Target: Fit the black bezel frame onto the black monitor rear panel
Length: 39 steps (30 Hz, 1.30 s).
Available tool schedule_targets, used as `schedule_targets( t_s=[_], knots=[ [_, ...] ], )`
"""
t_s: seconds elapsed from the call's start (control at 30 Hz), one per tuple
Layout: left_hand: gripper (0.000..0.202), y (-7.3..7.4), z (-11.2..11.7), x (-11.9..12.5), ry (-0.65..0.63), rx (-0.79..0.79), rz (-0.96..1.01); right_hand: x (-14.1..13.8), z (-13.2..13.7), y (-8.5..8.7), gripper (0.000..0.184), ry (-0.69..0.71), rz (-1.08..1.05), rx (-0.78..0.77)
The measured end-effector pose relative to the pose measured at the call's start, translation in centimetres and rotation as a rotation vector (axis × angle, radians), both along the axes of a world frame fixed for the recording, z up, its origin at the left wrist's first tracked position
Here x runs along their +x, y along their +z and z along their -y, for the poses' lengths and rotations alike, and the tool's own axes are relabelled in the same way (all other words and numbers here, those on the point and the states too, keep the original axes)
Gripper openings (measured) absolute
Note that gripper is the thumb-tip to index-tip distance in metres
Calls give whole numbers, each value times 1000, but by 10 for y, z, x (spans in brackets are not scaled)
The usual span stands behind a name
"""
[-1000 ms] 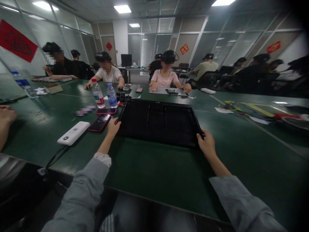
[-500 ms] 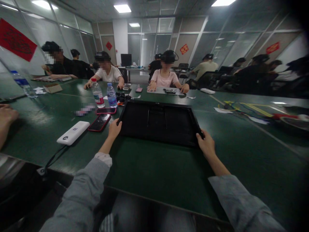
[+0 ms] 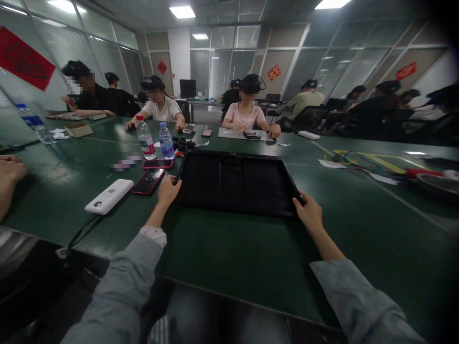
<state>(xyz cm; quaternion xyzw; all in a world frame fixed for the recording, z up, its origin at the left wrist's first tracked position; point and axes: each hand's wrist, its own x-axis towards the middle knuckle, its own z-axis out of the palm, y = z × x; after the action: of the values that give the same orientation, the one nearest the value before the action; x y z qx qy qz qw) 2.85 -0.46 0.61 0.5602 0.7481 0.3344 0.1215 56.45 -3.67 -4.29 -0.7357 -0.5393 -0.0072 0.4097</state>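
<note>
A large flat black panel, framed like the back of a monitor, lies on the green table straight ahead of me. My left hand grips its near left corner, fingers curled over the edge. At the near right corner my right hand holds the edge in the same way. Both grey sleeves reach forward from the bottom of the view.
Left of the panel lie a white power bank with a cable, two phones in red cases and two water bottles. Another person's hand rests at far left. Coloured cables lie at right. Several people sit across the table.
The panel's far edge has dropped slightly, so it lies a little flatter. Both hands keep their grip on the near corners and have barely moved.
</note>
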Motion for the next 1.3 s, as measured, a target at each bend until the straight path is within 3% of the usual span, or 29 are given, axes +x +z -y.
schedule_targets(
  t_s=[0.17,0.53,1.3],
  knots=[
    [36,7,4,-6,45,-22,-26,-2,1,0,52,51,18,-2],
    [44,-2,1,-9,16,-91,-110,-4,4,6,55,83,37,2],
    [47,2,7,-7,40,-62,-133,0,-2,-2,53,121,-17,15]
  ],
)
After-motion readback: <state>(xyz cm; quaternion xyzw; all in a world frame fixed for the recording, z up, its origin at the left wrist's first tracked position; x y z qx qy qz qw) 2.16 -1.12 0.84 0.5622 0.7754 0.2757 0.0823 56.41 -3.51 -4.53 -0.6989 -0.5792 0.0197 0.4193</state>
